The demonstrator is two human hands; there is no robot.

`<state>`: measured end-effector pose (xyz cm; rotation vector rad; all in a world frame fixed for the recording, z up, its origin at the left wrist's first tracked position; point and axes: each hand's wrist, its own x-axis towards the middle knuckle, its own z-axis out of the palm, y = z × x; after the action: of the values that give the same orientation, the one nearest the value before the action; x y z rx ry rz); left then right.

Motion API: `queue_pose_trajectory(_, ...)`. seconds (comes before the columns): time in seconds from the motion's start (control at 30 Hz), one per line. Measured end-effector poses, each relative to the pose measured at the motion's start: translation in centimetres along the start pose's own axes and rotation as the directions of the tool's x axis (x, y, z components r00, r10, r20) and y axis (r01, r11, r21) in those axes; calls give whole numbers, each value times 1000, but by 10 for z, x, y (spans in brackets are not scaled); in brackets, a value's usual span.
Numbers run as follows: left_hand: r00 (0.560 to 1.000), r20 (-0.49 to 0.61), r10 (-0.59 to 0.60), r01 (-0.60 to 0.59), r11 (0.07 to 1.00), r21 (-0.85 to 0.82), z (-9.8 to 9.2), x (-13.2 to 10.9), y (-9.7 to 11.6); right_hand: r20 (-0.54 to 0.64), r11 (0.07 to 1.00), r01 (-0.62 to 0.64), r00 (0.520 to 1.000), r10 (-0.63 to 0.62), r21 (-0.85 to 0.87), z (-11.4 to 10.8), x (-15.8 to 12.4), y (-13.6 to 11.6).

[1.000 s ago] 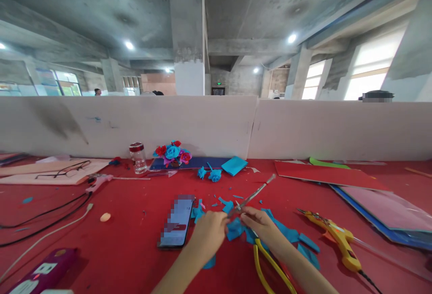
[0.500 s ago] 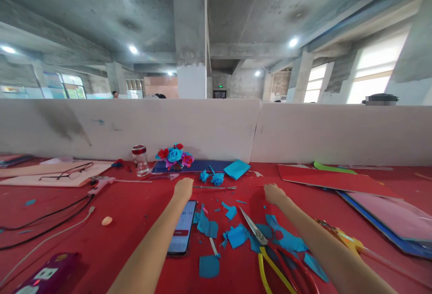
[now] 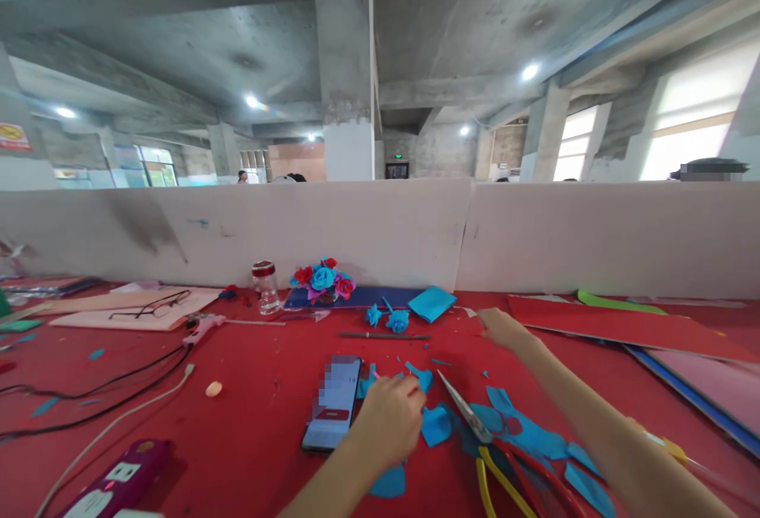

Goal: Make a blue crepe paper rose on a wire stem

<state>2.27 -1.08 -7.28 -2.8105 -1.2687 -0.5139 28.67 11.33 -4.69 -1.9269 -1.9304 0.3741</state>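
Observation:
My left hand is near the front, just right of the phone. Its fingers are curled over blue paper scraps, and a thin pale stick pokes out at its knuckles. What it grips is hidden. My right hand is stretched far out and rests on the red table beside the edge of a red sheet. Its fingers are too small to tell apart. A thin metal rod lies on the table between the hands. Scissors with yellow and red handles lie under my right forearm.
At the white partition stand a paper flower bouquet, a small jar, loose blue roses and folded blue paper. On the left lie glasses, a glue gun, cables and a purple device.
Both hands reached out and the rod was laid down far out on the table. My left hand has since come back to the scraps by the phone. My right hand stays extended.

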Motion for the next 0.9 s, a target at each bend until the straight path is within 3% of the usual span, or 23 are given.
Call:
queue_pose_trajectory(0.1, 989, -92, -120, 91, 957, -274, 1, -4, 10, -52, 968, 43, 998, -31, 247, -14, -28, -7)
queue_pose_trajectory(0.23, 952, -54, -302, 195, 730, -655, 6, 8, 15, -83, 825, 124, 992, -93, 551, 8, -79, -30)
queue_pose_trajectory(0.27, 952, -29, -303, 190, 667, -720, 8, 10, 17, -75, 640, 120, 992, -98, 759, 17, -91, -36)
queue_pose_trajectory(0.33, 958, 2, -285, 169, 563, -809, 15, 11, 21, 1, 322, 35, 994, -110, 946, 35, -108, -46)
queue_pose_trajectory(0.43, 956, 49, -289, 189, 478, -858, 25, 8, 23, 65, 139, -47, 990, -128, 989, 54, -118, -53)
queue_pose_trajectory(0.53, 942, 87, -323, 233, 448, -863, 30, 6, 20, 68, 68, -59, 988, -139, 996, 62, -119, -54)
queue_pose_trajectory(0.6, 937, 67, -343, 236, 477, -846, 31, 6, 18, 63, 57, -54, 985, -161, 997, 65, -120, -55)
queue_pose_trajectory(0.7, 916, -60, -397, 215, 610, -762, 32, 7, 17, 72, 91, -57, 982, -177, 994, 66, -125, -58)
queue_pose_trajectory(0.77, 903, -132, -409, 185, 646, -740, 32, 6, 17, 70, 114, -51, 982, -176, 992, 66, -130, -61)
queue_pose_trajectory(0.9, 941, -43, -335, 159, 553, -818, 29, 2, 18, 34, 127, -12, 985, -170, 992, 63, -135, -64)
